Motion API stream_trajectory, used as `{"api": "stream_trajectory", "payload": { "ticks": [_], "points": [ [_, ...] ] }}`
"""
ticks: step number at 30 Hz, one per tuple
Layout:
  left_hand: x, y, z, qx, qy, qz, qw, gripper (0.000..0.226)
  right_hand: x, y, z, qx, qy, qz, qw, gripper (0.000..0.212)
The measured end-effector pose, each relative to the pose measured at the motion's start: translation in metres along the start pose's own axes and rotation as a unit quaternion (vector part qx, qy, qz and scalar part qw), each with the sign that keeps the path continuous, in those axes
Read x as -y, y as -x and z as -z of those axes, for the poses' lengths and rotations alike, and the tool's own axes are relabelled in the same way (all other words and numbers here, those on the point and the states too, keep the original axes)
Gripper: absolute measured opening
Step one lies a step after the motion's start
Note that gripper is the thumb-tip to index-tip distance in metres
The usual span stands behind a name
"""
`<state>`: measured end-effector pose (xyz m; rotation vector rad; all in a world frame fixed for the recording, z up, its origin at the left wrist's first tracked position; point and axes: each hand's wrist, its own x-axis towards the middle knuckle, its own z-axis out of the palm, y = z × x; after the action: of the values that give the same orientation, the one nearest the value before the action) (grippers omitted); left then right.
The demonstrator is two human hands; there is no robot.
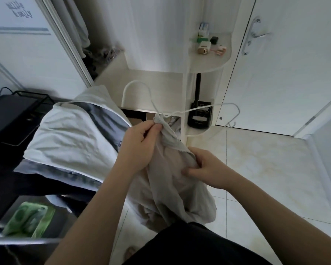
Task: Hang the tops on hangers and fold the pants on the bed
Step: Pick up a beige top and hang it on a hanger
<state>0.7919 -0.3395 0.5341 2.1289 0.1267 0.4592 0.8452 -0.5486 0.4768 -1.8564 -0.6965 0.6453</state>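
Top (pixel 172 188), one, bunched at one white hanger (pixel 189 109).
Left hand (pixel 139 144) pinches collar, right hand (pixel 204 169) grips fabric; tiled floor (pixel 266 169) open rightward.

Hanger (pixel 199 108) one arm hidden inside top (pixel 170 188); shelf items (pixel 204 47) too small; green packet (pixel 29 219) blurred.

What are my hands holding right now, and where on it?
Both hold the beige top: the left hand pinches its bunched upper edge by the white hanger, the right hand grips the fabric lower down.
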Motion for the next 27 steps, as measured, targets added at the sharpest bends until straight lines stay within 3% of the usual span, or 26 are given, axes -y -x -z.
{"api": "stream_trajectory", "payload": {
  "ticks": [2,5,8,13,19,22,27],
  "points": [
    [0.000,0.002,0.001,0.008,0.009,0.002,1.000,0.028,-0.005,-0.001,0.004,0.055,0.018,-0.042,0.997,0.033],
    [0.001,0.005,0.002,0.041,0.011,0.001,0.999,0.026,-0.017,-0.001,0.013,0.121,0.178,-0.106,0.971,0.029],
    [0.005,0.006,0.008,0.084,-0.015,-0.001,0.996,0.024,-0.032,0.003,0.023,0.123,0.335,-0.135,0.924,0.027],
    [0.021,0.005,0.035,0.126,-0.046,0.015,0.991,0.026,-0.048,0.014,0.048,0.095,0.450,-0.158,0.874,0.023],
    [0.026,0.010,0.051,0.215,-0.052,0.085,0.972,0.027,-0.054,0.032,0.069,-0.072,0.462,-0.097,0.879,0.021],
    [0.023,0.009,0.046,0.248,-0.044,0.097,0.963,0.024,-0.044,0.032,0.063,-0.140,0.369,-0.054,0.917,0.020],
    [0.029,0.005,0.054,0.178,-0.002,0.099,0.979,0.022,-0.033,0.032,0.064,-0.167,0.285,-0.022,0.944,0.024]
  ]
}}
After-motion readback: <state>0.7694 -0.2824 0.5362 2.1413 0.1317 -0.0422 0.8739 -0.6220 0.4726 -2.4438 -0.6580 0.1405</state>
